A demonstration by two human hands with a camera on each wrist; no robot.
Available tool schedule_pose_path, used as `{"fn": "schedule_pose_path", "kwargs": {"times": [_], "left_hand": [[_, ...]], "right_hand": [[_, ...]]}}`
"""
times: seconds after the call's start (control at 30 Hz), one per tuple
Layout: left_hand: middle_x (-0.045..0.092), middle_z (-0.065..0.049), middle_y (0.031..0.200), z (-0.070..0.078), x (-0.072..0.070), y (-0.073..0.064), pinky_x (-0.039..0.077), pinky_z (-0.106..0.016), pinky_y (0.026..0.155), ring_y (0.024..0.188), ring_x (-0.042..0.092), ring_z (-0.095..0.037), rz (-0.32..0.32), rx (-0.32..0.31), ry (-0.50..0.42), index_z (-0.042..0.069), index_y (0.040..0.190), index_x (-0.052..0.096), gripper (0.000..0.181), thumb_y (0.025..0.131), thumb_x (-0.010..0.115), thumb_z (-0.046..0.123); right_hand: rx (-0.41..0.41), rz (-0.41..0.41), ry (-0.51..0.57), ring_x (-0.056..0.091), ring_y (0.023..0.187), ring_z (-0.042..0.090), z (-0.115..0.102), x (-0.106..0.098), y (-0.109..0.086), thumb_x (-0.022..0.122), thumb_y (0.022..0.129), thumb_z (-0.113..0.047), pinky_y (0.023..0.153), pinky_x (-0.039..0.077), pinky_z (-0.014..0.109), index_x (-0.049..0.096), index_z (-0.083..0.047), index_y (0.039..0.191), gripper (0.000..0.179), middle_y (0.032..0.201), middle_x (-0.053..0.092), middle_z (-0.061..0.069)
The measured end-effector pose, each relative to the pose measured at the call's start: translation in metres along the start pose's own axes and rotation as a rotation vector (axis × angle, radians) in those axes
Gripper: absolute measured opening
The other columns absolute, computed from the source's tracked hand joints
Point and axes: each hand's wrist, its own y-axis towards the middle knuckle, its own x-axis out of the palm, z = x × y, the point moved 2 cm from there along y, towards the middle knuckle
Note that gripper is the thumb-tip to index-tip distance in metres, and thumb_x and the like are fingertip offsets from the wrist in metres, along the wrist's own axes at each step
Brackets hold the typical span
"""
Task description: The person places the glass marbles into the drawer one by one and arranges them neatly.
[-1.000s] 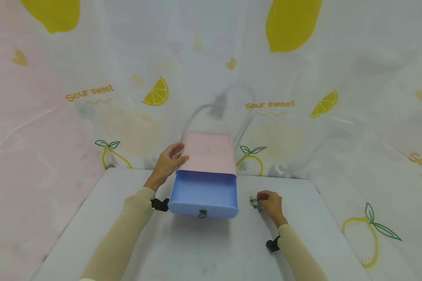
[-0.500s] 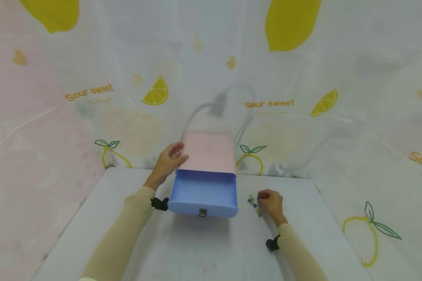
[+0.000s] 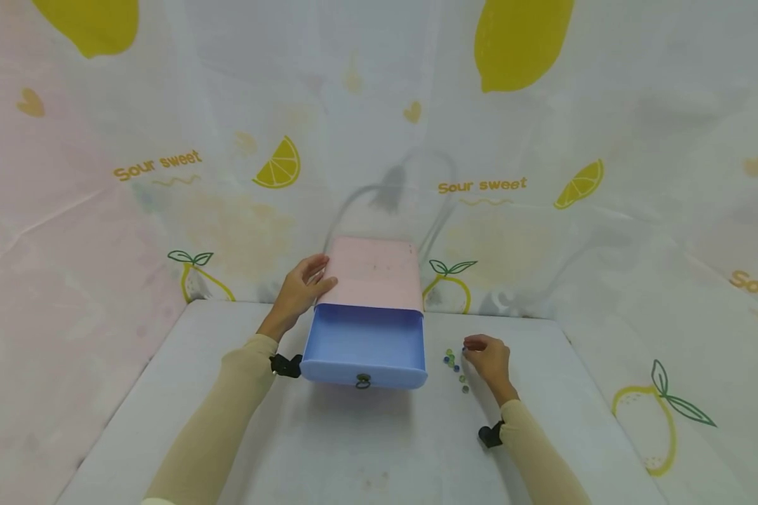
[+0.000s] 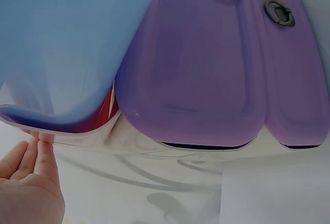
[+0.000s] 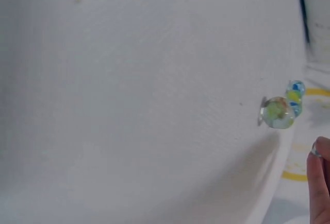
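Observation:
A small chest of drawers with a pink top stands on the table, its blue drawer pulled out and bare inside. My left hand rests against its left side, thumb at the top's edge. The left wrist view shows those fingers straight at the cabinet's rim. To the right of the drawer lie several green and blue glass marbles, two of them nearer the front. Just above and right of them, my right hand pinches a marble between thumb and fingertips, mostly hidden by them.
Below the blue drawer, two purple drawers with brass ring pulls are closed. The white table meets a lemon-print cloth backdrop behind the chest. Black camera mounts sit on the wrists.
Two marbles have come away from the cluster and rolled toward the front. My right hand has risen slightly, farther from the marbles. The left hand stays on the chest.

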Motion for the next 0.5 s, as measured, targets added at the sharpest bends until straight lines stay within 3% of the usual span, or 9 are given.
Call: {"fn": "schedule_pose_path", "kwargs": {"times": [0.17, 0.27, 0.5], "left_hand": [[0.04, -0.011, 0.15, -0.002, 0.0, 0.0, 0.031, -0.034, 0.114, 0.14, 0.036, -0.023, 0.0, -0.004, 0.001, 0.004, 0.148, 0.035, 0.069, 0.091, 0.07, 0.02], [0.041, -0.01, 0.15, -0.003, 0.0, 0.0, 0.031, -0.033, 0.114, 0.14, 0.036, -0.023, 0.002, -0.009, 0.003, 0.004, 0.148, 0.035, 0.069, 0.091, 0.07, 0.021], [0.039, -0.013, 0.151, 0.003, 0.0, -0.001, 0.03, -0.034, 0.115, 0.14, 0.035, -0.024, -0.013, 0.0, -0.019, 0.001, 0.148, 0.034, 0.069, 0.091, 0.07, 0.02]], "right_hand": [[-0.036, 0.028, 0.032, 0.07, 0.09, 0.029, -0.01, -0.005, 0.001, 0.077, 0.078, -0.002, 0.082, 0.058, 0.043, 0.074, 0.0, 0.097, 0.02, 0.093, 0.073, 0.014], [-0.065, 0.04, 0.07, 0.071, 0.089, 0.027, -0.018, -0.007, 0.002, 0.078, 0.079, -0.004, 0.078, 0.059, 0.036, 0.075, -0.001, 0.096, 0.017, 0.092, 0.074, 0.012], [-0.171, 0.071, 0.279, 0.072, 0.086, 0.03, -0.04, -0.01, 0.003, 0.079, 0.079, 0.001, 0.068, 0.056, 0.014, 0.074, 0.003, 0.093, 0.015, 0.091, 0.073, 0.016]]}}
